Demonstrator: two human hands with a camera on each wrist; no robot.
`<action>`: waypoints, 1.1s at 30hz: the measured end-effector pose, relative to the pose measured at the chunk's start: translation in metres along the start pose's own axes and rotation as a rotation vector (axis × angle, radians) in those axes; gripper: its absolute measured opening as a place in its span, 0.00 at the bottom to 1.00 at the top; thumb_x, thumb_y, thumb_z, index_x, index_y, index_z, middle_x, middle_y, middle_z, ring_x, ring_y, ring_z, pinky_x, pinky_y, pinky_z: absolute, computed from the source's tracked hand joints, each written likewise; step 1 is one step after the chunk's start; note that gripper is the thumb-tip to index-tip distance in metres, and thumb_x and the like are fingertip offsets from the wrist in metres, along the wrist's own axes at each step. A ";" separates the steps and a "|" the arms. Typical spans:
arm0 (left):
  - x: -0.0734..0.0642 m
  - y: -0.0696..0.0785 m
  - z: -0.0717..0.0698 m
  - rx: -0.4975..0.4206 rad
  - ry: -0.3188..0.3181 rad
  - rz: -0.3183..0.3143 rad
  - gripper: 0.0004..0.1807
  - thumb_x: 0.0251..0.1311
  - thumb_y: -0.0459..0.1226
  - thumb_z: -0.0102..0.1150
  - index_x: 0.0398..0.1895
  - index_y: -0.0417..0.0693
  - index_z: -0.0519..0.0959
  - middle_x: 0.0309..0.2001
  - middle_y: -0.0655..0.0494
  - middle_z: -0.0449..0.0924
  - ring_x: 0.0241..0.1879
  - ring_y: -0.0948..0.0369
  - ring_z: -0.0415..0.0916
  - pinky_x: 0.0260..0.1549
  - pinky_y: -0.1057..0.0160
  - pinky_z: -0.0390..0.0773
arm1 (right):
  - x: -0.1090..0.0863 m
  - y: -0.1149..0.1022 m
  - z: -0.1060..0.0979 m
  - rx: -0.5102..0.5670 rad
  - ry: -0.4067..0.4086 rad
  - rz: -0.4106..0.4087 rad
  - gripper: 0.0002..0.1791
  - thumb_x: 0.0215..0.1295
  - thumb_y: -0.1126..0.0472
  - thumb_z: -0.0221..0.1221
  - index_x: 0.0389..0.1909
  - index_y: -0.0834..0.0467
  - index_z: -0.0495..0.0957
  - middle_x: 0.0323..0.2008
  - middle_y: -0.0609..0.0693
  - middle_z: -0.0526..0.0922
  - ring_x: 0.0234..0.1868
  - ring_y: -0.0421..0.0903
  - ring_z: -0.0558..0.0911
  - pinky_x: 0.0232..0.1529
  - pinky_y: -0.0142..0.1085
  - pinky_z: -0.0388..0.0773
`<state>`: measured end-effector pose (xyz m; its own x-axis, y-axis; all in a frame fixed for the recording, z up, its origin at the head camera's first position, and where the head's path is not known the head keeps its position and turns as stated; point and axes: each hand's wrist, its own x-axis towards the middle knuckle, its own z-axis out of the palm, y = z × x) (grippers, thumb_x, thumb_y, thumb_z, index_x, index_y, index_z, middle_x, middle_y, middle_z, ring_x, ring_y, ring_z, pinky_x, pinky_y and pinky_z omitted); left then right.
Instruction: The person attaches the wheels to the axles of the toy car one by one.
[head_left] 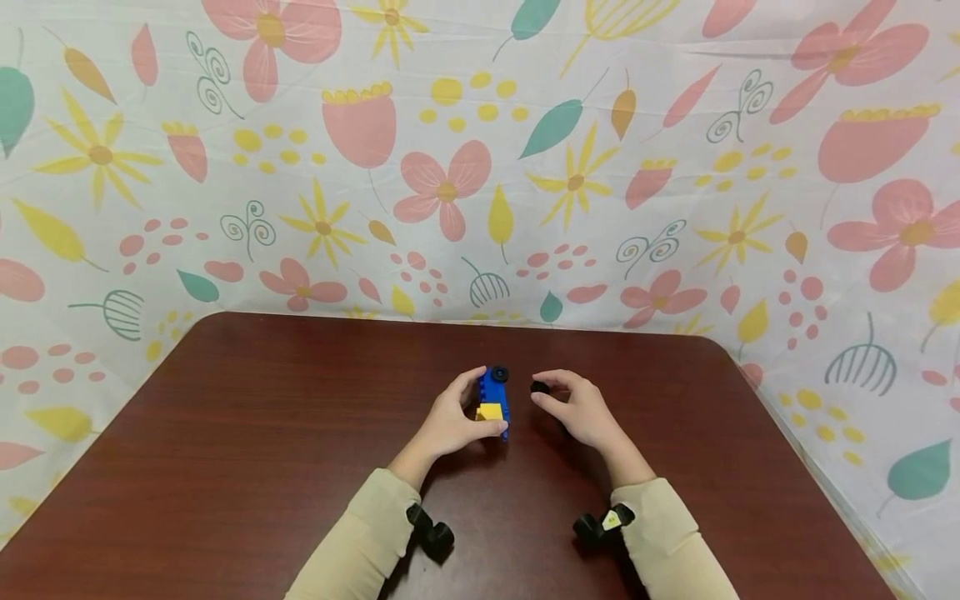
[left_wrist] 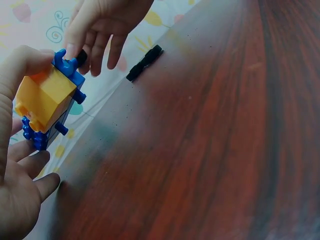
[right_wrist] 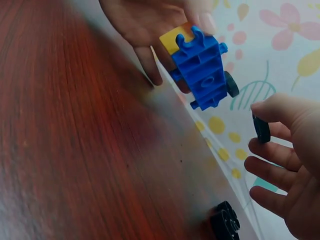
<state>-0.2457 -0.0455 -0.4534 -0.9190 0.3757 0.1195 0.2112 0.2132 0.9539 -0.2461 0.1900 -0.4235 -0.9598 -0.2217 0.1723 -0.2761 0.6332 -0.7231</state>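
My left hand (head_left: 452,423) grips a blue toy car base (right_wrist: 200,75) with a yellow block (head_left: 491,412) on it, held above the table. One black wheel (right_wrist: 231,84) is fitted to its side, while other axle pegs stick out bare. The base's ribbed underside and open hook face the right wrist view. To its right, my right hand (head_left: 587,410) pinches a loose black wheel (right_wrist: 261,129) between thumb and index finger, a short gap from the base. The other right fingers are spread and loosely bent.
Black wheels (left_wrist: 145,62) lie together on the brown wooden table (head_left: 300,433), below my right hand. A flower-printed cloth (head_left: 450,108) hangs behind the table's far edge. Black camera mounts (head_left: 437,537) are strapped at both sleeves.
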 end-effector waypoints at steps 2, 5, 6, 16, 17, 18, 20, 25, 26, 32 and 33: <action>-0.003 0.009 -0.001 -0.006 -0.009 -0.008 0.48 0.49 0.41 0.70 0.72 0.50 0.55 0.72 0.46 0.56 0.71 0.48 0.55 0.65 0.45 0.61 | 0.001 -0.001 0.002 0.004 0.010 -0.013 0.21 0.62 0.55 0.61 0.55 0.56 0.77 0.52 0.56 0.79 0.52 0.55 0.78 0.52 0.51 0.76; -0.002 0.008 0.000 -0.012 -0.011 -0.003 0.48 0.49 0.41 0.70 0.73 0.50 0.54 0.72 0.45 0.56 0.70 0.48 0.56 0.65 0.45 0.62 | 0.001 -0.001 0.004 0.013 0.019 -0.026 0.21 0.62 0.55 0.62 0.54 0.58 0.77 0.52 0.56 0.80 0.52 0.55 0.78 0.53 0.52 0.75; -0.002 0.007 0.000 -0.011 -0.012 -0.005 0.48 0.49 0.41 0.70 0.73 0.49 0.54 0.72 0.46 0.56 0.70 0.48 0.56 0.65 0.45 0.62 | 0.001 -0.002 0.004 0.017 0.023 -0.029 0.20 0.62 0.56 0.62 0.54 0.58 0.77 0.52 0.56 0.80 0.52 0.54 0.78 0.53 0.52 0.75; 0.003 -0.005 0.001 0.017 0.005 0.008 0.50 0.47 0.46 0.71 0.72 0.51 0.55 0.71 0.50 0.57 0.71 0.52 0.56 0.65 0.48 0.62 | 0.001 -0.003 0.007 0.070 0.050 -0.066 0.19 0.61 0.57 0.62 0.52 0.60 0.77 0.48 0.56 0.81 0.50 0.53 0.79 0.52 0.51 0.77; 0.003 -0.005 0.001 0.018 0.007 0.009 0.50 0.47 0.46 0.71 0.72 0.51 0.55 0.71 0.49 0.57 0.71 0.51 0.56 0.65 0.48 0.62 | 0.001 -0.003 0.008 0.075 0.050 -0.068 0.19 0.61 0.57 0.62 0.52 0.60 0.77 0.48 0.56 0.82 0.50 0.53 0.79 0.52 0.51 0.77; 0.003 -0.006 0.001 0.018 0.008 0.009 0.49 0.47 0.46 0.71 0.72 0.51 0.55 0.71 0.49 0.57 0.71 0.51 0.55 0.66 0.48 0.61 | 0.000 -0.003 0.009 0.080 0.050 -0.069 0.19 0.61 0.57 0.62 0.51 0.60 0.77 0.48 0.56 0.82 0.50 0.53 0.79 0.52 0.51 0.77; 0.003 -0.005 0.001 0.019 0.009 0.003 0.49 0.47 0.46 0.71 0.72 0.52 0.56 0.72 0.50 0.56 0.71 0.52 0.55 0.66 0.48 0.61 | 0.000 -0.004 0.010 0.089 0.046 -0.071 0.19 0.61 0.57 0.62 0.52 0.60 0.77 0.48 0.56 0.82 0.50 0.53 0.79 0.51 0.50 0.77; 0.002 -0.005 0.001 0.021 0.007 0.003 0.49 0.47 0.46 0.71 0.72 0.53 0.56 0.71 0.49 0.57 0.71 0.51 0.55 0.66 0.47 0.61 | 0.000 -0.006 0.012 0.120 0.021 -0.083 0.20 0.63 0.56 0.60 0.55 0.59 0.76 0.51 0.56 0.80 0.52 0.54 0.78 0.52 0.51 0.76; 0.002 -0.004 0.001 0.021 0.007 0.006 0.49 0.47 0.47 0.71 0.72 0.52 0.56 0.71 0.49 0.57 0.71 0.50 0.56 0.66 0.47 0.61 | 0.000 -0.006 0.013 0.123 0.014 -0.085 0.21 0.64 0.55 0.60 0.55 0.58 0.76 0.52 0.56 0.80 0.53 0.54 0.77 0.53 0.51 0.76; 0.001 -0.004 0.001 0.027 0.005 0.012 0.49 0.47 0.47 0.71 0.72 0.52 0.56 0.71 0.49 0.58 0.70 0.50 0.56 0.65 0.47 0.61 | 0.000 -0.006 0.015 0.119 0.003 -0.088 0.19 0.64 0.54 0.59 0.54 0.58 0.77 0.51 0.55 0.81 0.52 0.53 0.78 0.52 0.51 0.76; 0.000 -0.004 0.001 0.028 0.005 0.010 0.49 0.47 0.47 0.71 0.72 0.53 0.56 0.71 0.50 0.58 0.71 0.51 0.56 0.65 0.47 0.61 | 0.000 -0.006 0.015 0.118 0.004 -0.086 0.19 0.64 0.54 0.60 0.53 0.58 0.77 0.50 0.55 0.81 0.52 0.53 0.78 0.52 0.51 0.76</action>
<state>-0.2468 -0.0455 -0.4579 -0.9184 0.3737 0.1300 0.2292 0.2347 0.9447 -0.2434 0.1754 -0.4295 -0.9330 -0.2682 0.2399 -0.3499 0.5206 -0.7788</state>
